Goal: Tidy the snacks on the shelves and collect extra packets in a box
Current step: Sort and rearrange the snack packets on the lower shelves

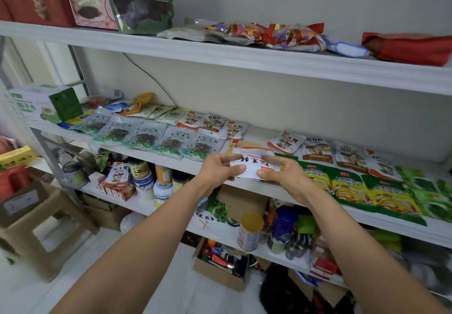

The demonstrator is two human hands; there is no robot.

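Observation:
Both of my hands hold one white and orange snack packet [254, 164] just above the front edge of the middle shelf [293, 194]. My left hand [220, 169] pinches its left end, and my right hand [283, 174] pinches its right end. Matching orange mushroom packets [316, 151] lie in a row behind it on the right, and more lie at the left [212, 121]. Grey-green packets [144, 137] are lined up on the shelf's left part. Yellow and green packets [354, 186] overlap along its right part.
The top shelf [220, 52] carries boxes, a green pouch and loose candy bags [269, 33]. Lower shelves hold jars, bottles and tins [250, 230]. An open cardboard box [220, 264] of items sits on the floor, and a box rests on a plastic stool [31, 218] at the left.

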